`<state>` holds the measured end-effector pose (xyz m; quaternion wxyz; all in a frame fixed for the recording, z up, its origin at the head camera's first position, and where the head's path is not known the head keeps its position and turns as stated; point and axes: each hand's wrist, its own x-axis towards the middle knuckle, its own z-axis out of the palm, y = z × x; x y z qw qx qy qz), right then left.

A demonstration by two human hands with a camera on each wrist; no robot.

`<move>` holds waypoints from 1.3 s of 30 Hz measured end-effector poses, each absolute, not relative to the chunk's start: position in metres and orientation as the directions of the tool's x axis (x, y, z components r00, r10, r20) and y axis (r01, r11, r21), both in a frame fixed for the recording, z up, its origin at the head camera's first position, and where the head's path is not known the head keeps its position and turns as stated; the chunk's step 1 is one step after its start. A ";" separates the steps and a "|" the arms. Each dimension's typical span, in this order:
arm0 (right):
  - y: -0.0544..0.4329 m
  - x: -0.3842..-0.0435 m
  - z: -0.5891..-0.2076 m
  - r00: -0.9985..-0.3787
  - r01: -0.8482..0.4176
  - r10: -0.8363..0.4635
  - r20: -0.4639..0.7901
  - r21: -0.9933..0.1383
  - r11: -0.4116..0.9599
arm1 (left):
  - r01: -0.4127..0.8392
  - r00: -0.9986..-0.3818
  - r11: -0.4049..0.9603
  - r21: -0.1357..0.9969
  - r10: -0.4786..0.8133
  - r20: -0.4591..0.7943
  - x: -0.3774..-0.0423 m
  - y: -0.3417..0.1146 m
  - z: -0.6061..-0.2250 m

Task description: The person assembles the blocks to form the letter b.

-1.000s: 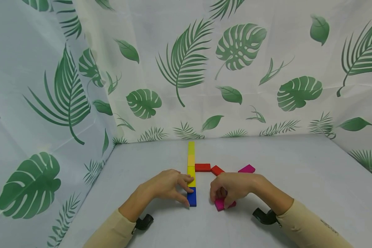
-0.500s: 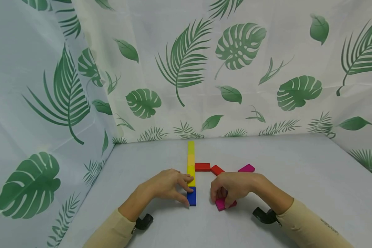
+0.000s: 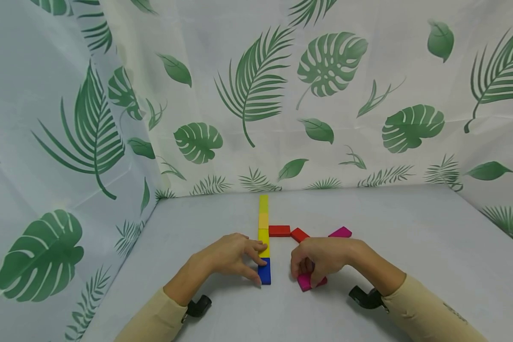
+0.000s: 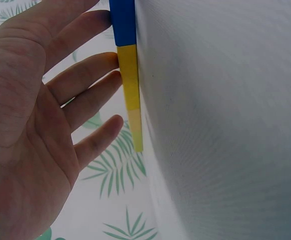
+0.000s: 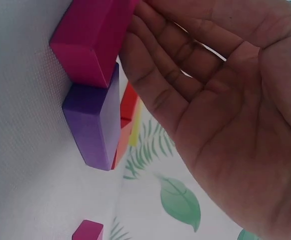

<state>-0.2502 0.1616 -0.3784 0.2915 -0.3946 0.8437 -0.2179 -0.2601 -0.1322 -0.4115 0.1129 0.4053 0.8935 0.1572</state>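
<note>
A blue block (image 3: 264,273) ends a straight row of yellow blocks (image 3: 263,219) on the table. My left hand (image 3: 232,254) lies along the row's left side, fingers spread, tips touching the blue block and the nearest yellow one. In the left wrist view the fingers (image 4: 93,97) look loosely extended against the blocks' side. My right hand (image 3: 325,256) pinches a magenta block (image 3: 303,282) between thumb and fingers, low at the table. That block touches a purple block (image 5: 93,125) in the right wrist view; the hand mostly hides the purple one from the head view.
Right of the row lie a red block (image 3: 279,231) and a tilted red-orange block (image 3: 299,234). Another magenta block (image 3: 341,232) lies behind the right hand. White cloth with green leaves (image 3: 256,95) walls the back and sides of the table (image 3: 205,308).
The magenta block and the right fingertips have shifted very slightly to the right. My left hand and the other blocks have not visibly moved.
</note>
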 end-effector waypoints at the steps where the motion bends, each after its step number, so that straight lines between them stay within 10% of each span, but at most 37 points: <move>1: 0.162 -0.251 -0.378 -0.520 -0.549 -0.798 -0.304 -0.597 0.585 | 0.689 -0.646 0.623 0.372 0.759 -0.074 -0.260 -0.132 -0.412; 14: 0.172 -0.265 -0.376 -0.618 -0.640 -0.786 0.006 -0.584 0.499 | 0.683 -0.651 0.632 0.367 0.754 -0.087 -0.260 -0.131 -0.410; 39: 0.206 -0.285 -0.373 -0.774 -0.594 -0.609 0.174 -0.533 0.603 | 0.682 -0.651 0.629 0.372 0.754 -0.082 -0.258 -0.131 -0.409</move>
